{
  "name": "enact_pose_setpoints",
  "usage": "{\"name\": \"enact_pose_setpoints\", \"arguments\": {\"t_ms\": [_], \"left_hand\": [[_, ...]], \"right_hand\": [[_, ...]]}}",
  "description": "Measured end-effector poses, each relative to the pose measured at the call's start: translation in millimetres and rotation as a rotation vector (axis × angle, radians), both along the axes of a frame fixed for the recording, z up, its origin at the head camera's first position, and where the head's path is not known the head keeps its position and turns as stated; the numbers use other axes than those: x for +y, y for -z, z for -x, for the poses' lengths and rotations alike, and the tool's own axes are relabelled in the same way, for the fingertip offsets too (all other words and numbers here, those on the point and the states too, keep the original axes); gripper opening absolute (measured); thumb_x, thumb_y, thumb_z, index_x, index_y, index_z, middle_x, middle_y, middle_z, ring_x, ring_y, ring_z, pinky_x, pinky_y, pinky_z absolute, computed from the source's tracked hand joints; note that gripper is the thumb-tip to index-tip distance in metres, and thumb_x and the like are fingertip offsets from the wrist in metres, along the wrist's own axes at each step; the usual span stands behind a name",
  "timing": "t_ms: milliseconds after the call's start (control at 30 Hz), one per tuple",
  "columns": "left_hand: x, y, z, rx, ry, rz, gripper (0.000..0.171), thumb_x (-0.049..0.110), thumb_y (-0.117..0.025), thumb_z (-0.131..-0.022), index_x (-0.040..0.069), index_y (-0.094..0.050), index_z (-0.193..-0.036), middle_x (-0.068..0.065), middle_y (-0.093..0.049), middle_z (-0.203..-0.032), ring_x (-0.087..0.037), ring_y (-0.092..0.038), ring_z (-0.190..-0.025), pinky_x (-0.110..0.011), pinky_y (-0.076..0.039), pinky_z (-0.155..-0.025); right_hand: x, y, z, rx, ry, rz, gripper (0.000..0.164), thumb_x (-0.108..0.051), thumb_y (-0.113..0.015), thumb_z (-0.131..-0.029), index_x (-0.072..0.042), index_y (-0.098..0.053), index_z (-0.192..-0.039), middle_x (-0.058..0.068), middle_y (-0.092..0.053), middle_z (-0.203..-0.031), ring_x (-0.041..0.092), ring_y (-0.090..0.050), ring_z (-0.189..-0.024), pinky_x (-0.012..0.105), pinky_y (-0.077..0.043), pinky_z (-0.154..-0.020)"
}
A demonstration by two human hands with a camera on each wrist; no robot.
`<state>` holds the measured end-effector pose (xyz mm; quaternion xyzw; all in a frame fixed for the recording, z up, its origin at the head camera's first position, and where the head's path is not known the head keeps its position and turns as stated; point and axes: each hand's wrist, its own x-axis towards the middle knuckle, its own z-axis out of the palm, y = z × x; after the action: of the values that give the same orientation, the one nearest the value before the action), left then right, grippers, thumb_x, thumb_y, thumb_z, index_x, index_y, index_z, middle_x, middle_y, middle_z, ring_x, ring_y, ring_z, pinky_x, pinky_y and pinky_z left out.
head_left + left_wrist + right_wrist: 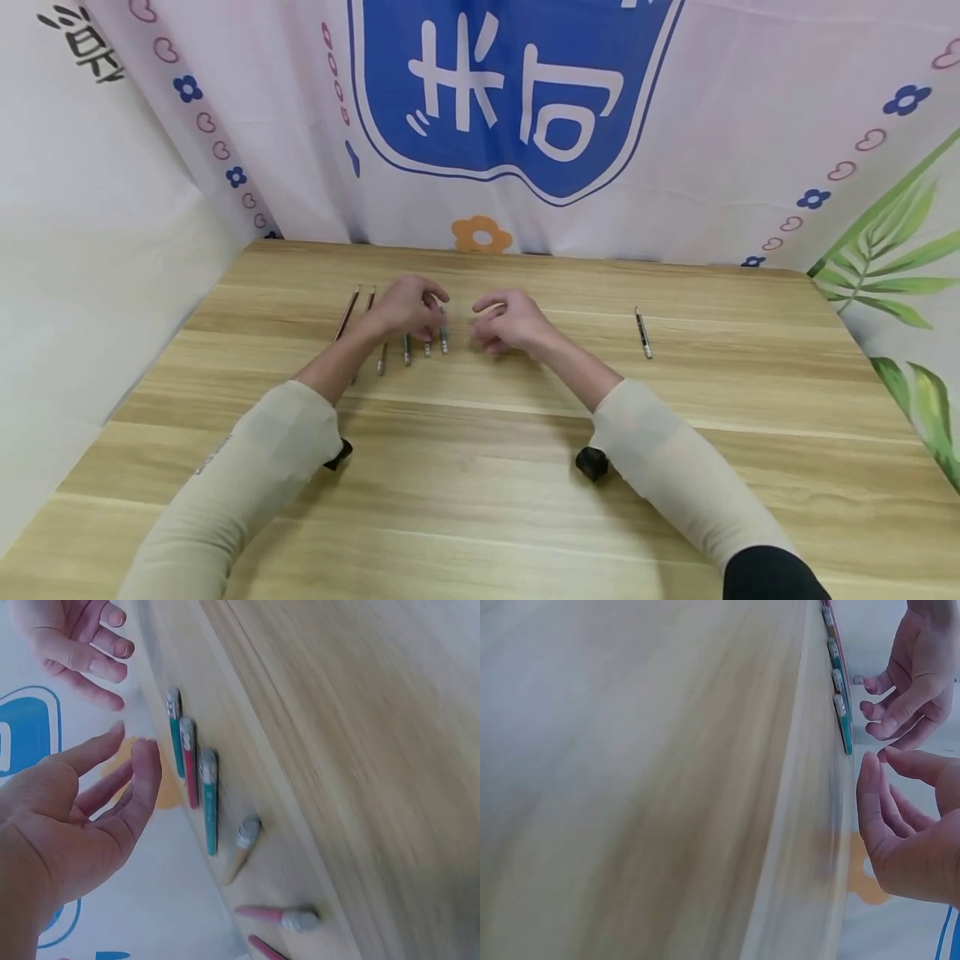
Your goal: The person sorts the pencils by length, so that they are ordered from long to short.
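Note:
My left hand (408, 308) hovers over a row of pencils, its fingers loosely bent and nothing between them. In the left wrist view the row includes a teal pencil (211, 810), a red pencil (188, 765), a tan pencil (243, 851) and a pink-red pencil (262, 913), each with a pale, silvery end. Part of the row is hidden by the left hand and forearm in the head view. Facing it, just right of the row, my right hand (513, 321) is raised with curved fingers and holds nothing visible. The hands are apart.
A lone dark patterned pencil (643, 333) lies toward the right of the wooden table (480, 517). Behind the table's far edge hangs a printed cloth (300, 167). Black objects (592, 463) sit beneath both sleeve cuffs.

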<state>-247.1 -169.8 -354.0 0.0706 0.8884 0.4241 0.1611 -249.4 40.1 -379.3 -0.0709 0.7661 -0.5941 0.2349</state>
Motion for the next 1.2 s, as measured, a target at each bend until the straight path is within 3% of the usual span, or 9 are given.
{"name": "enact_pose_setpoints", "arguments": {"t_ms": [167,367,800,1067,1200], "left_hand": [[10.3,1.5,0.6,0.011,0.025,0.003,0.045,0.004,-0.073,-0.095,-0.011,-0.059,-0.135,-0.02,-0.068,-0.098,-0.021,-0.067,-0.068,-0.031,-0.064,-0.064],[25.9,2.4,0.9,0.008,0.04,-0.031,0.042,0.004,-0.071,-0.096,-0.011,-0.06,-0.133,-0.023,-0.066,-0.1,-0.022,-0.067,-0.07,-0.034,-0.065,-0.066],[53.9,5.3,5.2,0.009,0.072,-0.055,0.039,0.0,-0.07,-0.096,-0.012,-0.06,-0.132,-0.02,-0.065,-0.1,-0.031,-0.069,-0.082,-0.037,-0.067,-0.076],[36.1,4.7,9.0,0.201,0.077,0.169,0.038,-0.001,-0.073,-0.09,-0.013,-0.065,-0.125,-0.018,-0.068,-0.101,-0.025,-0.066,-0.085,-0.033,-0.059,-0.078],[28.8,4.6,9.6,0.213,0.048,0.217,0.039,-0.003,-0.076,-0.088,-0.014,-0.065,-0.124,-0.019,-0.067,-0.101,-0.027,-0.062,-0.09,-0.037,-0.056,-0.08]], "right_hand": [[14.2,-1.3,-1.3,0.015,0.013,-0.011,0.043,0.006,-0.07,-0.091,0.005,-0.06,-0.133,0.024,-0.074,-0.109,0.025,-0.071,-0.075,0.03,-0.065,-0.063],[35.2,1.5,-1.1,0.036,0.037,0.0,0.041,0.005,-0.069,-0.093,0.008,-0.059,-0.133,0.025,-0.072,-0.107,0.023,-0.069,-0.071,0.031,-0.065,-0.063],[81.3,-1.0,-4.5,0.086,0.073,-0.061,0.042,0.008,-0.064,-0.094,0.009,-0.057,-0.135,0.027,-0.07,-0.11,0.028,-0.071,-0.08,0.034,-0.066,-0.069],[113.4,-3.6,-3.8,0.173,0.113,-0.165,0.041,0.005,-0.065,-0.093,0.009,-0.058,-0.133,0.023,-0.068,-0.105,0.023,-0.07,-0.078,0.032,-0.066,-0.069],[131.0,-5.5,-4.2,0.211,0.129,-0.209,0.041,0.003,-0.067,-0.093,0.011,-0.058,-0.133,0.024,-0.068,-0.105,0.022,-0.069,-0.076,0.03,-0.064,-0.068]]}}
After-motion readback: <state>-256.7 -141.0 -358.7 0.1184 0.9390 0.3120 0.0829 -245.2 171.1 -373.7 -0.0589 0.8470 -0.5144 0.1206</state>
